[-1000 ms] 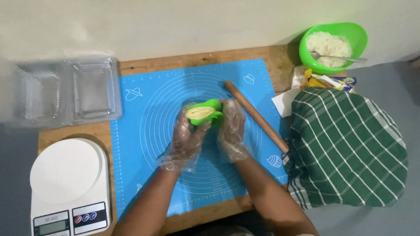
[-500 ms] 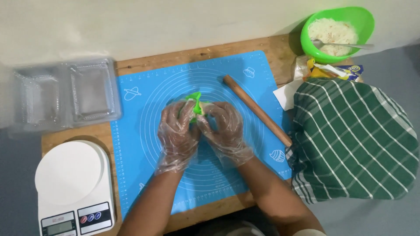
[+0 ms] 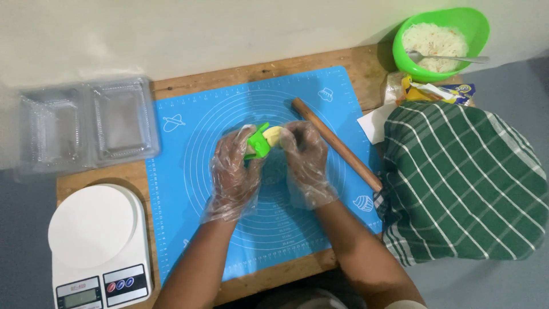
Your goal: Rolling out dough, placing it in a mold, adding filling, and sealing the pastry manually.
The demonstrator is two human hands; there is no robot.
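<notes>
While you hold the green dumpling mould (image 3: pixel 258 146) between both gloved hands over the middle of the blue baking mat (image 3: pixel 189 189), a pale piece of dough (image 3: pixel 273 135) shows at its upper edge, so the piece looks partly formed rather than finished. Your left hand (image 3: pixel 235 174) has its fingers (image 3: pixel 229 150) clamped on the mould from the left. Your right hand (image 3: pixel 307 166) has its fingers closed on the dough and the mould's right side. No finished pieces lie on the mat, so by my reading most of the shaping is left.

Just beside your right hand, a wooden rolling pin (image 3: pixel 336 143) lies slantwise on the mat. On the bench (image 3: pixel 366 63), at the far right corner, a green bowl (image 3: pixel 474 23) holds pale shredded filling with a metal spoon (image 3: pixel 452 58) resting in it. Two clear plastic boxes (image 3: pixel 86 126) sit at the far left; I see nothing in them. A white kitchen scale (image 3: pixel 94 243) stands near the left corner with nothing on its plate. A green checked cloth (image 3: pixel 463 183) covers something to the right; what is under it stays hidden.
</notes>
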